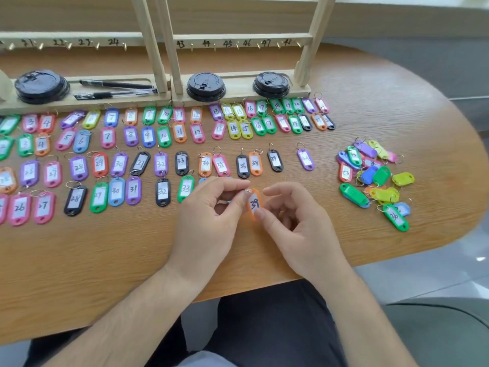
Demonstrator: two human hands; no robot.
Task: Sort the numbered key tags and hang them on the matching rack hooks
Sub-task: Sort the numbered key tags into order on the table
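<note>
An orange key tag marked 39 [254,203] is held upright between both hands above the table's near middle. My left hand [209,215] pinches its metal ring at the top. My right hand [296,221] grips its lower edge with thumb and finger. Many coloured numbered tags lie in sorted rows across the table [132,247], among them a black tag 39 [274,160]. A loose pile of unsorted tags [375,178] lies at the right. Two wooden racks with numbered hooks [238,43] stand at the back, their hooks bare.
Black cup lids [206,87] rest on the rack bases, with two pens [116,90] on the left base. The table's curved edge runs at the right and near side. My lap is below the near edge.
</note>
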